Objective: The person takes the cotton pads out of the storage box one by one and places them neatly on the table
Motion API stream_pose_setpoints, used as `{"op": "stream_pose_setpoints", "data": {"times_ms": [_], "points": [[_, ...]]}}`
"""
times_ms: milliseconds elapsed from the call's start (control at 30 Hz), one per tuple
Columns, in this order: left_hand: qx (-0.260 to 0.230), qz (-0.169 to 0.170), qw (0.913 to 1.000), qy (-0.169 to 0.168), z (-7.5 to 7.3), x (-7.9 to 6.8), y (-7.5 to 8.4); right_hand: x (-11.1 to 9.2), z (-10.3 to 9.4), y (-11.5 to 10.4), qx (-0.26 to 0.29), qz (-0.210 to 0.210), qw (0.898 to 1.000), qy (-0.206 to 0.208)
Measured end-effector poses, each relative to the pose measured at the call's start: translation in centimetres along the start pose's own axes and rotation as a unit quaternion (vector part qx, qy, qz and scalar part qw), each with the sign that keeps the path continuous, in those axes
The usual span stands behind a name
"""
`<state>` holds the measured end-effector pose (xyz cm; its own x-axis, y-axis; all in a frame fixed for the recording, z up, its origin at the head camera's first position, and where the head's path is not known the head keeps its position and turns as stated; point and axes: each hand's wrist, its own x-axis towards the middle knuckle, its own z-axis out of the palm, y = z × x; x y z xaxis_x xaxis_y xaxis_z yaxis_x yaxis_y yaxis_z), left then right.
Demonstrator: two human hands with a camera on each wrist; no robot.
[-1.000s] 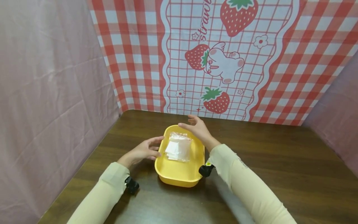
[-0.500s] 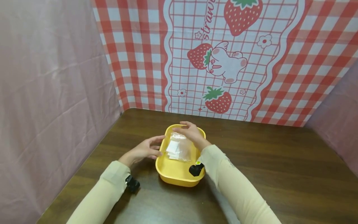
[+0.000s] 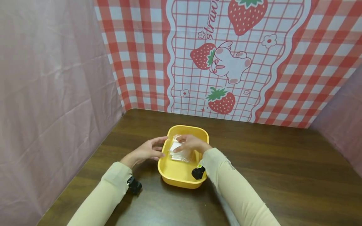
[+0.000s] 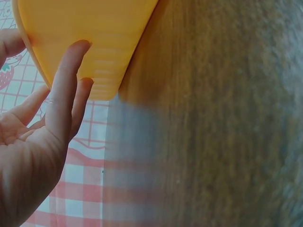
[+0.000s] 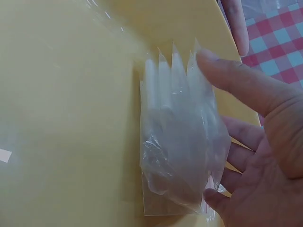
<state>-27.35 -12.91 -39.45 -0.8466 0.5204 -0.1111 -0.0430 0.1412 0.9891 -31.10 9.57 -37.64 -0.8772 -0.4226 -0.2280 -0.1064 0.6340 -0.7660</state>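
Observation:
A yellow plastic tray [image 3: 178,172] stands on the table, and a small stack of clear zip bags [image 5: 175,137] with white showing in them lies inside it. My right hand [image 3: 195,143] reaches over the tray's far half, down at the bags. In the right wrist view its thumb touches one corner of the stack, while the other fingers lie spread along the stack's side. My left hand [image 3: 145,152] is at the tray's left side; in the left wrist view its extended fingers [image 4: 64,90] rest against the outer wall, with one finger at the rim.
The brown wood-grain table [image 3: 268,175] extends around the tray. Behind it hangs a red-and-white checked cloth [image 3: 135,62] with strawberries, and a pink curtain [image 3: 56,94] borders the left side. A black wrist camera [image 3: 134,185] sits on the left wrist.
My right hand has moved from above the tray's far right rim, leftward and down onto the bags. The left hand has stayed at the tray's left side.

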Motion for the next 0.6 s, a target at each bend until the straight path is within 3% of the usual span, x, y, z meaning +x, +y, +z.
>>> {"op": "stream_pose_setpoints", "data": {"times_ms": [600], "points": [[0.005, -0.019, 0.9997, 0.017, 0.21, -0.18, 0.26, -0.31, -0.29, -0.44, -0.044, -0.018, 0.999, 0.009]]}}
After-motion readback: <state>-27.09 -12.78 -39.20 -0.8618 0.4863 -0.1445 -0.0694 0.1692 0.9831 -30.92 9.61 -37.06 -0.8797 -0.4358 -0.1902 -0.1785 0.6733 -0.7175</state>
